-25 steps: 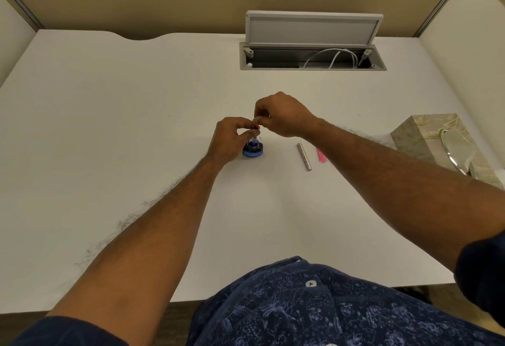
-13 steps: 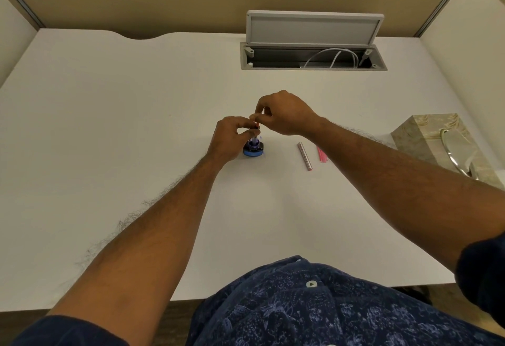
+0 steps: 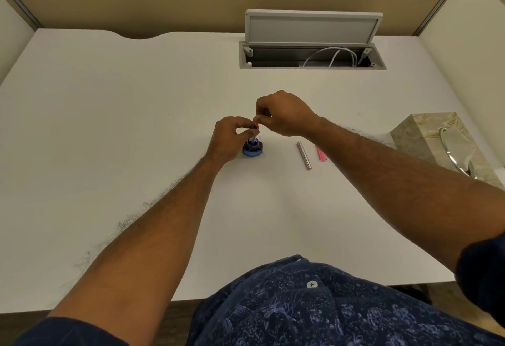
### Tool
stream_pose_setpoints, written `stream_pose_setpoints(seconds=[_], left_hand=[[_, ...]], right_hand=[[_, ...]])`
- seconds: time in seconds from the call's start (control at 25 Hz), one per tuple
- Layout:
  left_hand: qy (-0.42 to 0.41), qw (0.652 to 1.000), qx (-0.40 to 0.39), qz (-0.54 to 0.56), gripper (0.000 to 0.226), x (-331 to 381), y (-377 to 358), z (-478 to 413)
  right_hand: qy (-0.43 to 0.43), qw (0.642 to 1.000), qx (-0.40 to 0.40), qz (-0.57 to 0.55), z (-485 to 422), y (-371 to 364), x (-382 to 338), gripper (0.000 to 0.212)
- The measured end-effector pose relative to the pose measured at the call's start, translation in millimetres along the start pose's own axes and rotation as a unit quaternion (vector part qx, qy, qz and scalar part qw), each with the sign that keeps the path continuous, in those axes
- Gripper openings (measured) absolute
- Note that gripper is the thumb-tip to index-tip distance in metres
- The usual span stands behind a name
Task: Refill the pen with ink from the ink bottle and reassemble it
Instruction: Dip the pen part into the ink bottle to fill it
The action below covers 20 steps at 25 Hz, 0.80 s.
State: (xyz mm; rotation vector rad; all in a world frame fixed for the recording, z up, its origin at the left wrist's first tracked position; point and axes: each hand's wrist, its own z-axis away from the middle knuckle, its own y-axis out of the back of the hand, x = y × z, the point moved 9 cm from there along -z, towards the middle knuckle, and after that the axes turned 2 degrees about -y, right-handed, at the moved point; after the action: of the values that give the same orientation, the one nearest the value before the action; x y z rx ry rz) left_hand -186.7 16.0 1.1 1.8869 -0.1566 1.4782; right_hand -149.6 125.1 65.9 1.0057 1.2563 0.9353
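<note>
A small open ink bottle (image 3: pixel 252 148) with blue ink stands mid-desk. Directly above its mouth a thin pen part (image 3: pixel 256 129) with a red end is held upright. My left hand (image 3: pixel 231 138) pinches its lower section, while my right hand (image 3: pixel 284 116) pinches its top end. Most of the part is hidden by the fingers, so its tip cannot be seen. To the right of the bottle lie a metallic pen barrel (image 3: pixel 304 155) and a pink pen piece (image 3: pixel 321 153), both flat on the desk.
The white desk (image 3: pixel 109 127) has an open cable tray (image 3: pixel 311 57) with white cables at the back. A beige tissue box (image 3: pixel 448 143) sits at the right edge. Partition walls close off the back and both sides.
My right hand has risen slightly above the bottle, drawing the top of the pen part upward. My left hand and the bottle stay put.
</note>
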Motion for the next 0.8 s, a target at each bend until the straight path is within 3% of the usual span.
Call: stream_pose_setpoints(seconds=[0.28,0.44,0.8], left_hand=[[-0.002,1.0,-0.002,-0.001,0.015,0.5,-1.0,0.4],[-0.003,1.0,-0.004,-0.003,0.014,0.5,-1.0,0.6],[-0.006,1.0,-0.002,-0.005,0.014,0.9,-0.6,0.6]], right_hand=[[-0.018,1.0,-0.006,0.007,-1.7,-2.8,4.1,0.027],[-0.001,0.999,-0.022,-0.035,1.1,-3.7,1.8,0.019],[-0.01,1.0,-0.009,-0.002,-1.1,-3.9,1.8,0.019]])
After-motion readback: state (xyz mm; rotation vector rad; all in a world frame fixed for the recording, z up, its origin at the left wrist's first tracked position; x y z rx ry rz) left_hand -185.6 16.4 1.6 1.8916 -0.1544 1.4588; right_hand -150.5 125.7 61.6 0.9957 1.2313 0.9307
